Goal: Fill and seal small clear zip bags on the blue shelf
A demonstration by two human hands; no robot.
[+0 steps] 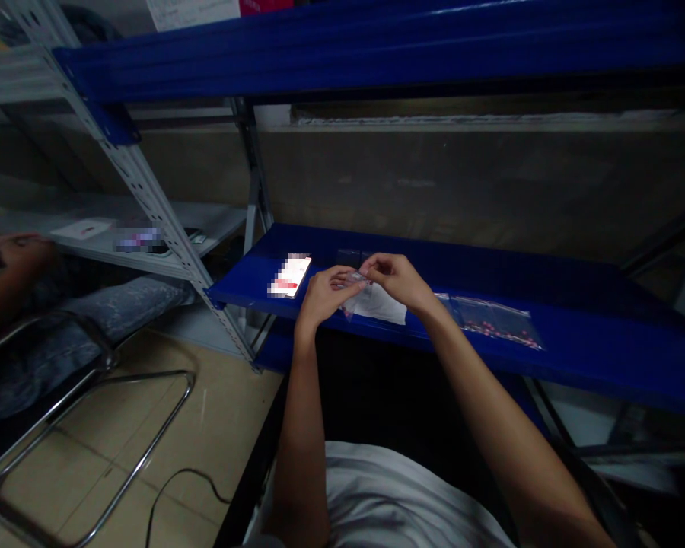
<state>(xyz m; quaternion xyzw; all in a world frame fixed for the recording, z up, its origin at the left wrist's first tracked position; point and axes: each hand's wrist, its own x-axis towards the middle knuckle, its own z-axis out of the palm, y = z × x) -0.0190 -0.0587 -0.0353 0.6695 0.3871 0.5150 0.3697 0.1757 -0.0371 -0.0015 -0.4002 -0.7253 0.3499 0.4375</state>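
Both of my hands meet over the front of a blue metal shelf (576, 342). My left hand (321, 295) and my right hand (396, 278) pinch the top of a small clear plastic bag (356, 283) between their fingertips. A white paper slip (380, 305) lies on the shelf just under the hands. To the right lies a flat clear bag of small pink pieces (499, 321). A lit phone (291, 275) rests on the shelf to the left of my left hand.
A grey shelf unit (148, 194) stands at left with papers on it. Another person sits there on a metal-framed chair (85, 426), one hand (14, 250) on the grey shelf. A black cable (176, 483) runs over the tiled floor. A blue shelf beam (377, 46) hangs overhead.
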